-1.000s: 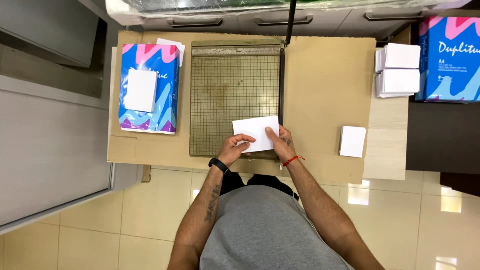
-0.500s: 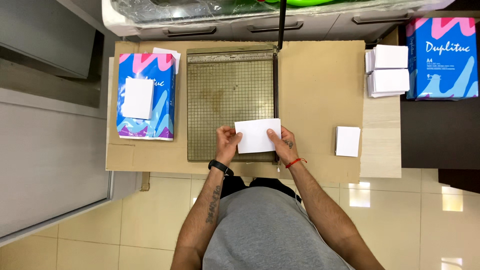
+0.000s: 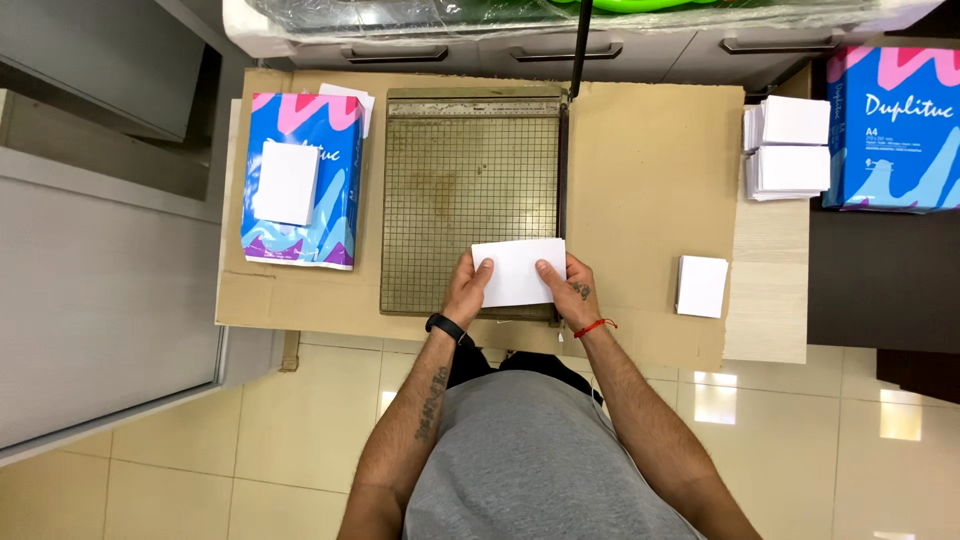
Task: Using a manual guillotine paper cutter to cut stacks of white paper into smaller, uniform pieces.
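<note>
White sheet of paper [image 3: 519,271]: lies flat on the near right corner of the gridded paper cutter [image 3: 466,200], its right edge along the cutter's blade side. Left hand [image 3: 468,290]: rests on the sheet's left near part, fingers pressing down on it; black band at the wrist. Right hand [image 3: 572,293]: rests on the sheet's right near part, thumb on the paper; red cord at the wrist. Neither grip closes around anything; both hold the sheet flat against the cutter bed.

Cutter arm [image 3: 580,45]: raised, dark, standing up from the far right corner of the cutter.

Table [image 3: 650,180]: brown, cardboard-coloured top carrying the cutter.

Blue paper ream [image 3: 300,180]: left of the cutter, with a small white stack [image 3: 286,182] on top.

Small white stack [image 3: 702,286]: on the table's right near part, well apart from the hands.

Two white stacks [image 3: 787,146]: far right, just beside a second blue ream [image 3: 892,125].
</note>
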